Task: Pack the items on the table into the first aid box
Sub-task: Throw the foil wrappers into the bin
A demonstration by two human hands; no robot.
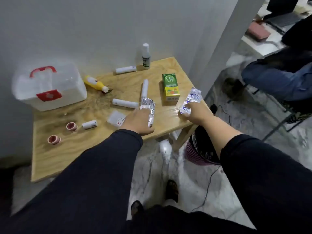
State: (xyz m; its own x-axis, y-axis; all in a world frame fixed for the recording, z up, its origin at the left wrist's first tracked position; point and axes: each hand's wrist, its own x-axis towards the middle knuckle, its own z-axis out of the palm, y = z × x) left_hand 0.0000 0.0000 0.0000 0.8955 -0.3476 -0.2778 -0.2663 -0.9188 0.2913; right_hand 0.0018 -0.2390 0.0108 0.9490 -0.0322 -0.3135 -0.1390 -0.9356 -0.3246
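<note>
The white first aid box (50, 88) with a red handle stands closed at the table's back left. My left hand (137, 121) grips a silver foil pill strip (148, 107) near the table's front middle. My right hand (196, 111) grips a second foil pill strip (191, 100) at the table's right corner. Between them stands a green medicine carton (170, 86). Several white bandage rolls (125, 103) lie about, with a yellow bottle (95, 84) on its side, a white spray bottle (145, 57) at the back, two red-and-white tape rolls (54, 139) and a clear packet (115, 118).
The small wooden table (84, 154) stands against a grey wall. A pink basket (200, 149) sits on the floor under its right corner, with a black cable beside it. A seated person's legs (278, 80) are at the right.
</note>
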